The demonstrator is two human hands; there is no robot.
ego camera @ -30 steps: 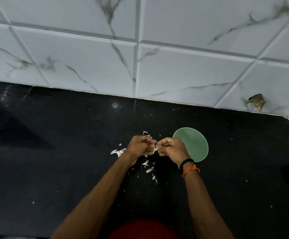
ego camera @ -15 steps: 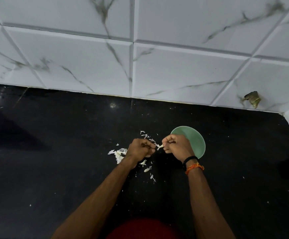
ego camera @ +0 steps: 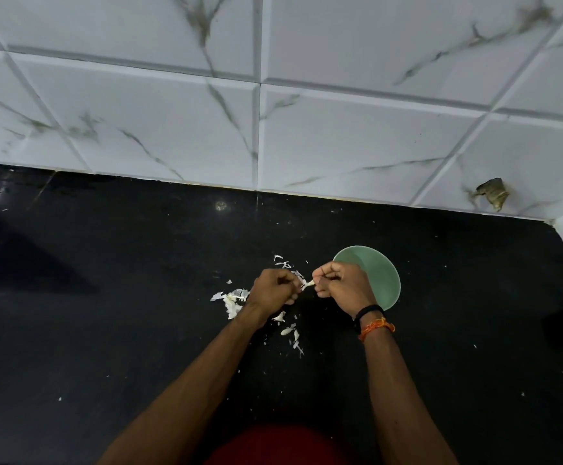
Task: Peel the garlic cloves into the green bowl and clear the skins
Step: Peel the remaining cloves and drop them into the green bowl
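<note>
My left hand and right hand pinch one garlic clove between them, its length running hand to hand. The green bowl lies just beyond my right hand, the nearer one.

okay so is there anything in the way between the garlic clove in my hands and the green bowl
Nothing visible blocks it. The small pale garlic clove is pinched between the left hand and right hand, and the round green bowl sits open just beyond the right hand on the black countertop.

You are in a home kitchen: a black stone table meets a white marble-veined tiled wall behind it.
</note>
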